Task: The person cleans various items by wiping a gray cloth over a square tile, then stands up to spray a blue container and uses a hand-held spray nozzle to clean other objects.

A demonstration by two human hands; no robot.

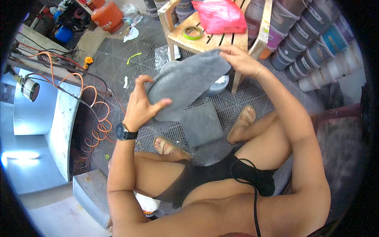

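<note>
A grey cloth (189, 80) hangs spread out in front of me, above the floor. My right hand (237, 60) pinches its upper right corner between thumb and fingers. At the cloth's left edge is my left hand (145, 102), fingers and thumb spread apart. Its thumb overlaps the fabric in the picture, though whether it touches is unclear. Under the cloth, a round tub (219, 84) with a pale lid is partly hidden. A flat dark grey square slab (202, 124) lies on the floor between my feet.
A wooden chair (183, 38) holds a pink plastic bag (220, 17) and a green tape roll (192, 32). Stacked paint buckets (299, 38) line the right. At left are an orange coiled hose (103, 118), a light-coloured curved panel (59, 127) and an orange gas cylinder (107, 16) farther back.
</note>
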